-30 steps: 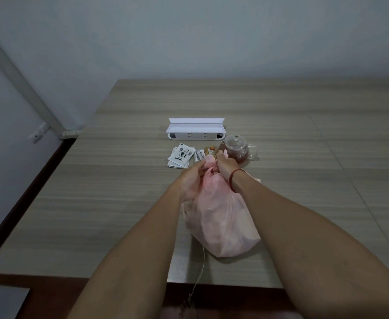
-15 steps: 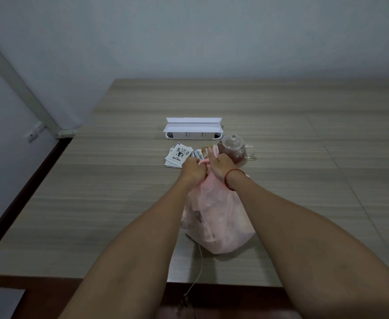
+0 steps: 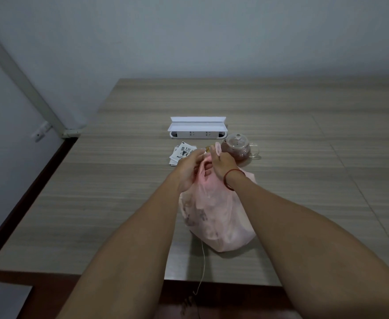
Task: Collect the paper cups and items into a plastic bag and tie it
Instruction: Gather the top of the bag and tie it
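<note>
Head view, contents as seen.

1. Left hand (image 3: pixel 190 168): fingers curled, gripping the gathered top of the pink plastic bag (image 3: pixel 214 215) from the left side. The thumb side faces the camera; the fingertips themselves are hidden in the plastic.
2. Right hand (image 3: pixel 223 163): fingers curled, pinching a strip of the bag's handle, whose looped end (image 3: pixel 217 149) stands up just above the knuckles. A red cord bracelet (image 3: pixel 231 178) circles the wrist.
3. Pink plastic bag: thin, translucent, full and rounded, resting on the wooden table (image 3: pixel 119 203) near its front edge, between the two forearms. Dark printed shapes show faintly through the side; what they belong to cannot be told. The neck is drawn narrow between the hands; whether a knot is closed cannot be told.
4. Arms: both forearms reach forward from the lower corners and converge above the bag's mouth, with the hands touching or nearly touching.
5. Other items on the table, beyond the hands: a few printed sachets (image 3: pixel 180 155) to the left, a glass teapot (image 3: pixel 237 147) holding dark liquid to the right, and a white socket strip (image 3: pixel 197 130) behind both.
6. Thin white cord (image 3: pixel 203 261): runs from under the bag over the table's front edge.
</note>
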`<state>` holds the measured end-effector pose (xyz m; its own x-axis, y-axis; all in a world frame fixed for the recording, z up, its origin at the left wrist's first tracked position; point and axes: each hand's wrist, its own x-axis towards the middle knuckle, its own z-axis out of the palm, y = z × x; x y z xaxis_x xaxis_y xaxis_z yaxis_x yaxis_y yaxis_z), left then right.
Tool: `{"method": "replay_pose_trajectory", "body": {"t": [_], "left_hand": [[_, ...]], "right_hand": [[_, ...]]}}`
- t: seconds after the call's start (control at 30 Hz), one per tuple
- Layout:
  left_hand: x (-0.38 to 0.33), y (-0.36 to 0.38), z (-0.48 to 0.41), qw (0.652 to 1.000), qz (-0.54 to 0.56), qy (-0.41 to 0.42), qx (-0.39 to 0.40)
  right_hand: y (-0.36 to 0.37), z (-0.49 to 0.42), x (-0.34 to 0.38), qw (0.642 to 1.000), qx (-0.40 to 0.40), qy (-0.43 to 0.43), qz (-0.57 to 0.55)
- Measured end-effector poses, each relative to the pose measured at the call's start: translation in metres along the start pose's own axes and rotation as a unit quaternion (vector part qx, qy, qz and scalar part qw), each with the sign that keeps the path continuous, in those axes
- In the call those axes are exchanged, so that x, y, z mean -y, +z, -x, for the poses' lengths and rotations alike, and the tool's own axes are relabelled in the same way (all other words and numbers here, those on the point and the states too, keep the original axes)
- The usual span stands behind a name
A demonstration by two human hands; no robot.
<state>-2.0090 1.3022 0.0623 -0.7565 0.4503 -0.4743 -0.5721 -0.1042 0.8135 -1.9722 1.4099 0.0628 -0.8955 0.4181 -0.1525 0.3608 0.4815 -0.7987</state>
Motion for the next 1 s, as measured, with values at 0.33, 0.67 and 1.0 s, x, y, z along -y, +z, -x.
{"method": "replay_pose_trajectory", "body": {"t": [0.33,0.67,1.0], "left_hand": [[0.000,-0.013,-0.012,0.963,-0.197,0.081,-0.166],[0.019,-0.057,-0.027,0.906,-0.276,0.146,-0.285],[0.015,-0.032,-0.027,0.959,-0.216,-0.008,-0.185]], "right_hand": [[0.012,-0.002,-0.007,0.998,-0.001,0.041,0.044],[-0.002,-0.003,-0.034,0.986,-0.074,0.113,0.098],[-0.004,-0.005,-0.037,0.995,-0.056,0.080,0.020]]}}
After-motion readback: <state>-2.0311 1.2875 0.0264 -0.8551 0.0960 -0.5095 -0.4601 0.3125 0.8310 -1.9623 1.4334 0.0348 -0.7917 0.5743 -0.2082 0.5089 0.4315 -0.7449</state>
